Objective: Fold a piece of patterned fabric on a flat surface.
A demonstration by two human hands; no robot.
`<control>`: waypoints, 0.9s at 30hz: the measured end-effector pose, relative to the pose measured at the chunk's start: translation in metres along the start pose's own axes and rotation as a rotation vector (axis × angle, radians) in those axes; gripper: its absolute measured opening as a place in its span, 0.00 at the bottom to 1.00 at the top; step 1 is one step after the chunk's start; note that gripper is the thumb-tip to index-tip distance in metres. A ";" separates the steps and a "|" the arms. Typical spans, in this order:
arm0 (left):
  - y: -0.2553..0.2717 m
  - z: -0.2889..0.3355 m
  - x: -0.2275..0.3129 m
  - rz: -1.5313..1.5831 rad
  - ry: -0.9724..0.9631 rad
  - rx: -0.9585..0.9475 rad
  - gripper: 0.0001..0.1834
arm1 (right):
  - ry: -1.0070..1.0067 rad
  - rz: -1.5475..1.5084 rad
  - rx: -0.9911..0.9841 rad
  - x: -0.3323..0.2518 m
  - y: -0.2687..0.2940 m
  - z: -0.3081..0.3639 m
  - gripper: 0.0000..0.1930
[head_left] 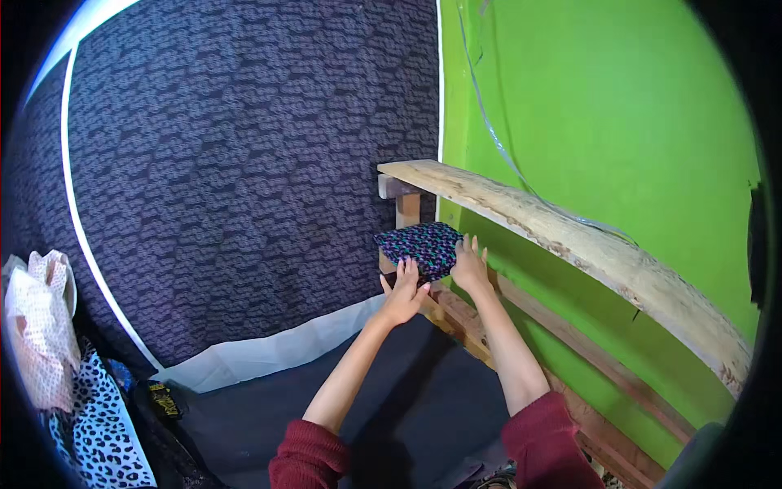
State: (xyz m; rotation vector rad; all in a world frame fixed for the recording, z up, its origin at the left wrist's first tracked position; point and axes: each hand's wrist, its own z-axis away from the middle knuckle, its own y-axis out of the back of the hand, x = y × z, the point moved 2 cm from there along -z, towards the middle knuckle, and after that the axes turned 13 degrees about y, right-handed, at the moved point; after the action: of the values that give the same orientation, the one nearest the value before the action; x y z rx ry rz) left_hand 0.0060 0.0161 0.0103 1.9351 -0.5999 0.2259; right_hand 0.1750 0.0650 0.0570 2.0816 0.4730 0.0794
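A folded dark cloth [419, 244] with a purple and teal pattern lies at the far end of a wooden rack, under its top plank. My left hand [403, 295] is at the cloth's near edge, fingers spread and the fingertips against it. Along the right edge rests my right hand [470, 267], its fingers stretched out and touching the fabric. Neither hand visibly grips the cloth. What lies directly beneath the cloth is mostly hidden.
A rough wooden plank [562, 236] runs above lower wooden rails [586, 350] beside a green wall [619, 106]. Dark patterned fabric [244, 179] covers the left wall. A black surface [285, 416] lies below my arms. Light dotted cloth [41, 326] and leopard-print cloth [106, 428] are heaped at left.
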 end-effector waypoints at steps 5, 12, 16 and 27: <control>0.038 0.058 -0.020 0.176 0.140 0.085 0.34 | 0.374 0.009 -0.108 -0.091 0.011 0.054 0.27; 0.136 0.169 -0.035 0.010 0.386 0.219 0.36 | 0.792 -0.316 -0.028 -0.234 0.018 0.121 0.35; 0.180 0.265 -0.041 -0.122 0.544 0.381 0.36 | 0.957 -0.616 -0.121 -0.311 0.012 0.165 0.34; 0.283 0.480 -0.069 -0.556 0.903 0.766 0.37 | 1.407 -1.025 -0.166 -0.527 0.041 0.285 0.31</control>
State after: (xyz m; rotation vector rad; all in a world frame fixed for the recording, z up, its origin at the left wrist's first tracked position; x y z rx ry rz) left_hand -0.2483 -0.4840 0.0007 2.3149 0.7151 0.9985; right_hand -0.2296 -0.3762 0.0081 1.0947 2.1689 0.9324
